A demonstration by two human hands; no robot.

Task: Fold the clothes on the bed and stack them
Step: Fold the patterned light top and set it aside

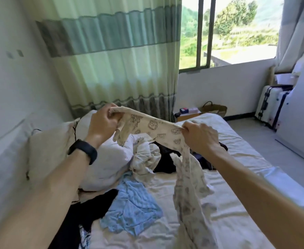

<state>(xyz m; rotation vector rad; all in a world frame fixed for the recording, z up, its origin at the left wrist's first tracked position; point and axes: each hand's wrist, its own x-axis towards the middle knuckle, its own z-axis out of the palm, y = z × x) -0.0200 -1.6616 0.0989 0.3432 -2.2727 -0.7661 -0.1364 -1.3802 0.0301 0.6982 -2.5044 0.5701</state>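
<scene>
- The cream printed garment [156, 125] is held up in the middle of the frame, above the bed [237, 146]. One edge of it is stretched as a taut band between the two hands.
- The left hand [103, 123], centre-left, has its fingers curled round the upper end of that band and grips it. A short flap of cloth droops just below the fist.
- The right hand [199, 136], centre-right and slightly lower, clenches the other end, with the cloth bunched under the thumb and knuckles.
- From the right hand the rest of the garment hangs in a long, loose, twisted fall down to the bottom edge of the frame.
- The cloth looks thin and soft, and it carries grey, crest-like round emblems.
- A black wristband [83, 150] sits on the left wrist.
- On the wrinkled pale sheet lie several other pieces:
  - a crumpled white piece [145, 159] at centre;
  - dark clothes [165, 162] just behind it;
  - a rumpled light-blue garment [133, 203] at lower centre, with a fine waffle-like texture;
  - a black garment [86, 212] at lower left, touching the blue one.
- A plump white pillow [104, 164] lies left of centre.
- Striped green pleated curtains [115, 51] fill the upper middle of the frame.
</scene>
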